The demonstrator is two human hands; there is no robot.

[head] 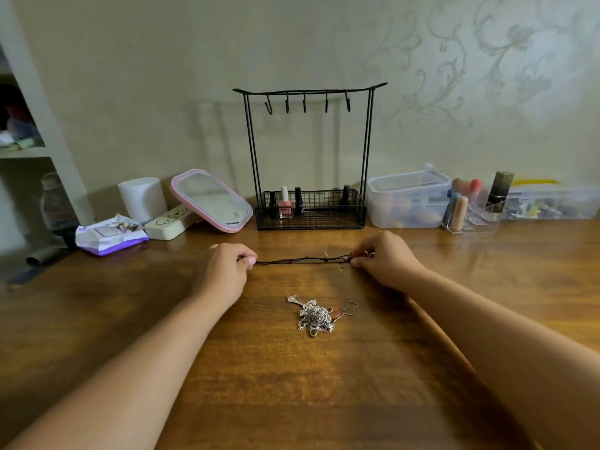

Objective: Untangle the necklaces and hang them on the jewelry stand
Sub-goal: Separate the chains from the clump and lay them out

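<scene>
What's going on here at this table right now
A person is sorting out necklaces. The left hand and right hand each pinch one end of a dark cord necklace, pulled straight between them just above the wooden table. A tangled pile of silver chains lies nearer the person, untouched. The black wire jewelry stand behind has five hooks, all bare, so nothing is hung yet.

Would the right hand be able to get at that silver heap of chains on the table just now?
Probably not at once: the right hand is pinching one end of the dark cord necklace. Otherwise the silver tangle lies uncovered on bare table, nothing between.
</scene>
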